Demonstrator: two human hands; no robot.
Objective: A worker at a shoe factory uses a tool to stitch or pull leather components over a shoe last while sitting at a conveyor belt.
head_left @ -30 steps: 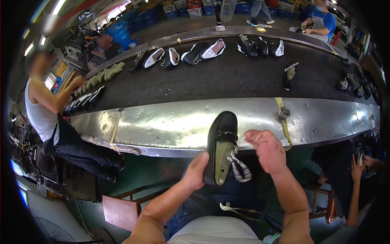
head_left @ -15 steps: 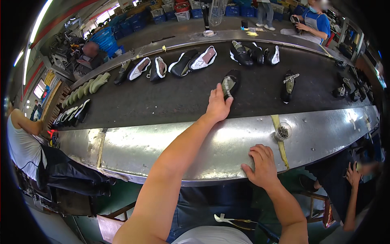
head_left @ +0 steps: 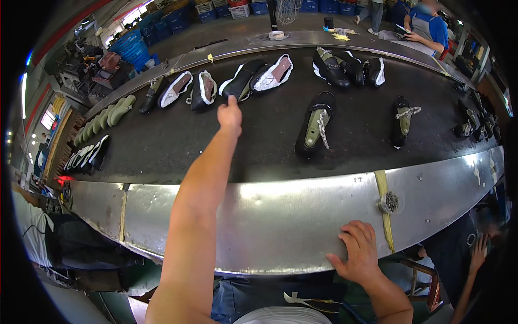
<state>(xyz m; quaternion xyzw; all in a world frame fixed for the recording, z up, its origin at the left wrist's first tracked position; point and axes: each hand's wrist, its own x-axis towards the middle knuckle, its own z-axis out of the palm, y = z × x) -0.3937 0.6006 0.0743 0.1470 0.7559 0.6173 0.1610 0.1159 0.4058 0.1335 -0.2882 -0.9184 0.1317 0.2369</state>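
My left hand (head_left: pixel 230 115) is stretched over the dark work surface, its fingers closed at the near end of a black shoe (head_left: pixel 240 77) with a white sole edge. Part of the grip is hidden by the hand. Beside that shoe, a white-edged shoe (head_left: pixel 273 74) shows its pinkish underside. To the right, a black shoe with an olive-green insert and a loose speckled lace (head_left: pixel 314 128) lies by itself. My right hand (head_left: pixel 357 251) rests on the metal ledge (head_left: pixel 280 221), fingers spread and slightly bent, holding nothing.
A clear cup of small metal pieces (head_left: pixel 390 202) stands by a yellow strip on the ledge. Another laced shoe (head_left: pixel 402 121) lies right; more shoes (head_left: pixel 334 67) line the far side. Green shoe forms (head_left: pixel 118 110) sit left. Other people stand at both sides and beyond.
My left hand has let go of the laced black shoe and moved left to the white-edged black shoe. The right hand stays on the ledge. The view has shifted slightly.
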